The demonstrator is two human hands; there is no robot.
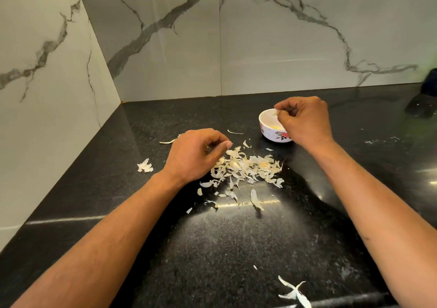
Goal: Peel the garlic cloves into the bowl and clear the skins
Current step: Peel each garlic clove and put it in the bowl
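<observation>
Our right hand [303, 121] pinches a clove over the bowl [266, 121]; our left hand [194, 153], curled, seems empty. Next we release, then gather skins [246, 168].

Single head-worn wide-angle view, forward and down, close over the countertop [236, 248].

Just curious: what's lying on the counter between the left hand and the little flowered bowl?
Head view: loose garlic skins on black counter between left hand and bowl.
</observation>
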